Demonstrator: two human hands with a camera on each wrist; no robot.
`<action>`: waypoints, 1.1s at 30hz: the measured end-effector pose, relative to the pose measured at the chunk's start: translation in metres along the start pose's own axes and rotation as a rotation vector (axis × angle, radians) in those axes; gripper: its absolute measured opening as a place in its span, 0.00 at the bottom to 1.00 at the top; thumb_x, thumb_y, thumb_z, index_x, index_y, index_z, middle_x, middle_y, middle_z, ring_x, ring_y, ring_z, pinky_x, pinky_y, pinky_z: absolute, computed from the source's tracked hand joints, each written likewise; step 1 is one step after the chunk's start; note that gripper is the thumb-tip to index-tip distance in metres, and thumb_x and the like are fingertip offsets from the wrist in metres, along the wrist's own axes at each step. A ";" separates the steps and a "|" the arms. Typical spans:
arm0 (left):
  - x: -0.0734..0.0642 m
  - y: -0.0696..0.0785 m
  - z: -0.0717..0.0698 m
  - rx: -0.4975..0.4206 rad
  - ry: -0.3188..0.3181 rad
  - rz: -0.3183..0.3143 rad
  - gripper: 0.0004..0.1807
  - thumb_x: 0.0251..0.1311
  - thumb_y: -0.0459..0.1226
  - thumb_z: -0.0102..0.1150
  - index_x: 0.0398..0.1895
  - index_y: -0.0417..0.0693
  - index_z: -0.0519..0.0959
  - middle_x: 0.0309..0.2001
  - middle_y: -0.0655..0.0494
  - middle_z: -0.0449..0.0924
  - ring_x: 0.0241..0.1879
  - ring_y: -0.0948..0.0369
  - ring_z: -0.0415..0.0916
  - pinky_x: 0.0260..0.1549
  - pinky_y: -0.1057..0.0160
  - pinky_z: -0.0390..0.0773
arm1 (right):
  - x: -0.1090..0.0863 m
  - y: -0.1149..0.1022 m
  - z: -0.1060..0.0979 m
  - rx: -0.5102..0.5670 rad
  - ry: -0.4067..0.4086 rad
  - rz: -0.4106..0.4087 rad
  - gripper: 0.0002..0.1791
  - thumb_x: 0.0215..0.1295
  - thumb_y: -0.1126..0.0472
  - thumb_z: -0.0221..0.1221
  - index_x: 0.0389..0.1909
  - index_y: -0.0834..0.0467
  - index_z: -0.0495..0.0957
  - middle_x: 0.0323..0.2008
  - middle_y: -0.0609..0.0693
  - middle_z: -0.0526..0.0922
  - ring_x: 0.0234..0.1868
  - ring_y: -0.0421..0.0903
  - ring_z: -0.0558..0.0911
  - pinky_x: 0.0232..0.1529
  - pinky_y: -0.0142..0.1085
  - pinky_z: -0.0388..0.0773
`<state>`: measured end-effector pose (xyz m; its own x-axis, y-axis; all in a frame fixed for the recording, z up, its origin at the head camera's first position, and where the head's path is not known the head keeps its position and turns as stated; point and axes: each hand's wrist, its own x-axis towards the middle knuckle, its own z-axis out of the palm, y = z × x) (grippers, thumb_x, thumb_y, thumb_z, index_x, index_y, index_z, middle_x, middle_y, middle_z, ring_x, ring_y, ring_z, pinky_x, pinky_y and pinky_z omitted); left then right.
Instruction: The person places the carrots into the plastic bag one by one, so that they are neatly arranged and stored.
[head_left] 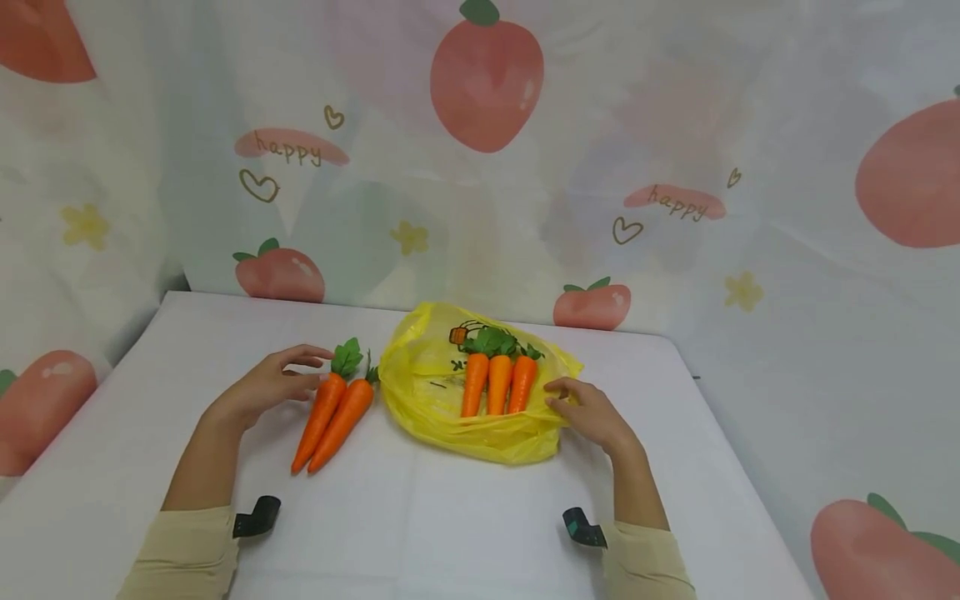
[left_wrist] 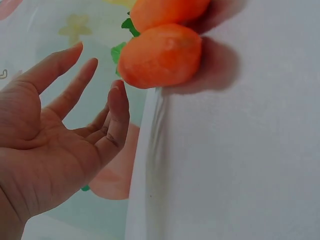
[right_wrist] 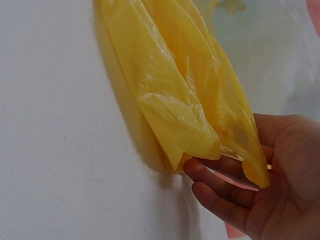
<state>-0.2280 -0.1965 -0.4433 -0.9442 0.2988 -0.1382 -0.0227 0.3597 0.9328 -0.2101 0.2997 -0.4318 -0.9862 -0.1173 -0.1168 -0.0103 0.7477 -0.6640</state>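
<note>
**Hand Positions at Carrots and Yellow Bag**

Left hand: located beside two loose orange carrots with green leafy tops. Fingers are spread apart and gently bent, with nothing between them. The fingertips lie close to the upper end of the outer carrot; contact cannot be confirmed.

Right hand: located at the right edge of a thin yellow plastic bag. Fingers are curled around the edge of the film, which lies between them and the thumb. Grip pressure cannot be told.

Loose carrots: side by side on the white-covered table, left of the bag. Narrow ends point toward the person; leaves point toward the bag and the far side.

Bagged carrots: three orange carrots with green leaves lie in a row within the bag, leaves at the far end. The near fold of the bag covers their lower tips.

Surroundings: a pale backdrop with pink fruit prints stands behind the table. A black elbow-shaped fitting projects beside the beige left sleeve.
</note>
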 end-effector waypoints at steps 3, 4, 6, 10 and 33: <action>0.001 -0.004 -0.001 -0.008 -0.022 -0.002 0.29 0.72 0.40 0.61 0.73 0.43 0.69 0.70 0.33 0.64 0.58 0.41 0.74 0.52 0.50 0.80 | 0.000 0.001 -0.001 0.001 -0.001 0.006 0.19 0.77 0.56 0.57 0.62 0.61 0.79 0.58 0.59 0.80 0.61 0.60 0.73 0.66 0.62 0.66; 0.001 -0.006 -0.001 -0.009 -0.026 -0.002 0.29 0.72 0.40 0.61 0.73 0.43 0.69 0.70 0.33 0.64 0.59 0.41 0.74 0.52 0.51 0.80 | 0.000 0.001 -0.001 0.000 -0.001 0.008 0.19 0.77 0.56 0.57 0.62 0.61 0.79 0.58 0.59 0.80 0.60 0.60 0.73 0.65 0.62 0.67; 0.001 -0.008 -0.002 -0.010 -0.031 -0.005 0.29 0.72 0.41 0.61 0.73 0.43 0.69 0.70 0.33 0.64 0.60 0.41 0.73 0.52 0.51 0.80 | 0.000 0.001 -0.001 -0.004 0.000 0.013 0.19 0.77 0.55 0.58 0.63 0.60 0.79 0.56 0.58 0.80 0.59 0.60 0.73 0.64 0.62 0.68; 0.001 -0.012 -0.002 -0.005 -0.029 -0.022 0.29 0.72 0.41 0.61 0.73 0.44 0.70 0.70 0.33 0.64 0.59 0.41 0.73 0.52 0.53 0.79 | 0.001 0.000 -0.002 -0.001 0.000 0.017 0.19 0.77 0.55 0.58 0.62 0.60 0.79 0.55 0.58 0.79 0.58 0.59 0.73 0.63 0.61 0.69; 0.004 -0.019 0.002 0.004 -0.062 -0.018 0.30 0.69 0.40 0.66 0.72 0.45 0.72 0.69 0.36 0.66 0.55 0.45 0.75 0.48 0.54 0.81 | 0.001 0.002 0.001 0.018 -0.006 0.015 0.19 0.77 0.57 0.57 0.62 0.60 0.79 0.63 0.60 0.78 0.65 0.62 0.70 0.68 0.65 0.61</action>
<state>-0.2304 -0.2003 -0.4624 -0.9216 0.3464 -0.1753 -0.0378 0.3693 0.9285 -0.2112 0.3004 -0.4340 -0.9853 -0.1102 -0.1308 0.0072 0.7375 -0.6754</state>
